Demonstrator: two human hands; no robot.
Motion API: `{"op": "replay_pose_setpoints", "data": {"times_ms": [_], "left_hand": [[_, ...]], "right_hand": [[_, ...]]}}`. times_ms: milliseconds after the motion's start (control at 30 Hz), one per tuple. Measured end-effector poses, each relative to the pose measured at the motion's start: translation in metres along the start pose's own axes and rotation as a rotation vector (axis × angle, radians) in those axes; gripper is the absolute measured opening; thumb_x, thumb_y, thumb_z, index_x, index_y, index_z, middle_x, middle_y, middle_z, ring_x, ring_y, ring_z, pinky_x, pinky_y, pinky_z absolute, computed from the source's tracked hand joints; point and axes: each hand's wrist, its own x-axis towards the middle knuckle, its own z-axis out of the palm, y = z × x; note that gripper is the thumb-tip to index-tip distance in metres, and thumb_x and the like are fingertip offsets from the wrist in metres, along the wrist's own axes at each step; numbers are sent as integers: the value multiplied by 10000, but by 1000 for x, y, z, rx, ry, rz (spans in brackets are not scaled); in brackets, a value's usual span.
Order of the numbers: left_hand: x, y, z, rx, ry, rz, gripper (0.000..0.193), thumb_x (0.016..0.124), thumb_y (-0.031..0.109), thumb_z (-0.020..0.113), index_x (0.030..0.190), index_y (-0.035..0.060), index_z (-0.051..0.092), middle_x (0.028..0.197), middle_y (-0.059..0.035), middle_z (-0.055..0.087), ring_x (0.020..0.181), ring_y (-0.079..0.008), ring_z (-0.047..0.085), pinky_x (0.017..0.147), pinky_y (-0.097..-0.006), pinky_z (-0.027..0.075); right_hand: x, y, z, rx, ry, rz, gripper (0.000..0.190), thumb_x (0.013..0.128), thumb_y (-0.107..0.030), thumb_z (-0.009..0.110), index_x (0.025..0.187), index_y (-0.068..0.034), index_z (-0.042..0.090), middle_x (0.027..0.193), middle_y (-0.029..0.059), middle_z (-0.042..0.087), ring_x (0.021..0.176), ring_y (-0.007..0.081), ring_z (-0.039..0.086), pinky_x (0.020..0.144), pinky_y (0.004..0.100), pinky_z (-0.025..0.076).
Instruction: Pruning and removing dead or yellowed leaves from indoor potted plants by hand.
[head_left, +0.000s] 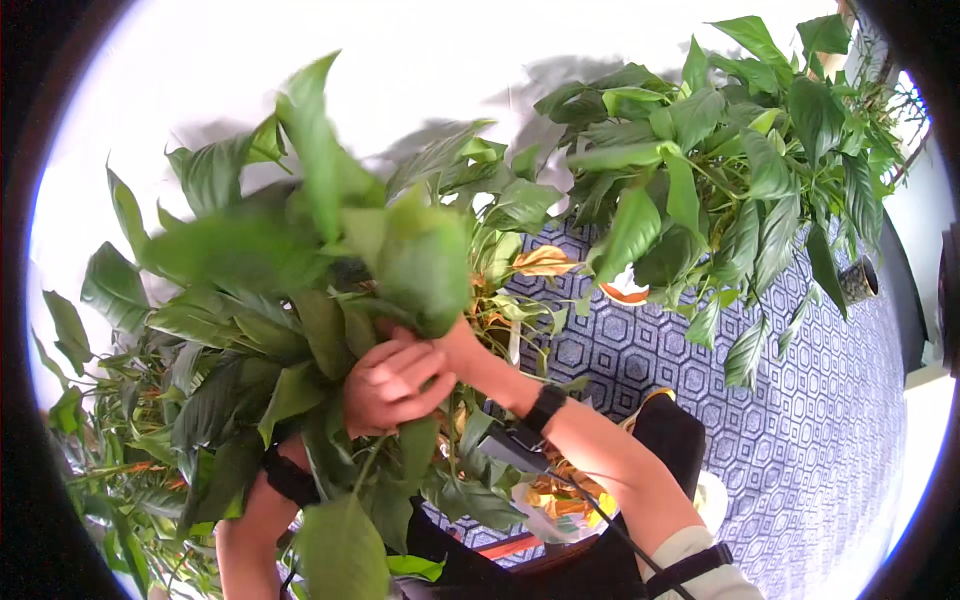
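A large, broad-leaved potted plant fills the left and centre, several leaves blurred. My left hand is among its leaves, fingers curled round leaf stalks; the left forearm is partly behind foliage. My right hand reaches in from the right, just above and beside the left one; only its wrist side shows, its fingers hidden by leaves. A black strap circles the right wrist, with a dark device and a cable below it. A yellowed leaf juts out right of the centre.
A second leafy plant stands upper right against the white wall. A plastic-lined container holding yellow-brown leaves is near my knees. A dark speckled pot is at far right, and an orange-and-white object lies under the foliage on the patterned carpet.
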Motion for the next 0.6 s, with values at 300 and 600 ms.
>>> {"op": "replay_pose_setpoints", "data": {"times_ms": [300, 600], "left_hand": [[35, 9, -28, 219, -311, -485, 625, 758, 355, 551, 1310, 110, 390, 1421, -159, 247, 1317, -346, 196, 1065, -534, 68], [6, 2, 0, 364, -374, -792, 624, 769, 232, 510, 1345, 113, 302, 1368, -164, 297, 1261, -346, 281, 1048, -551, 89]], "right_hand": [[-22, -27, 28, -80, 101, 130, 629, 828, -355, 512, 1352, -79, 302, 1432, 199, 148, 1321, 418, 91, 1070, 487, 148], [-68, -39, -38, 132, 63, 151, 320, 815, -92, 535, 1119, 7, 517, 1220, 195, 477, 1148, 329, 442, 965, 400, 345]]}}
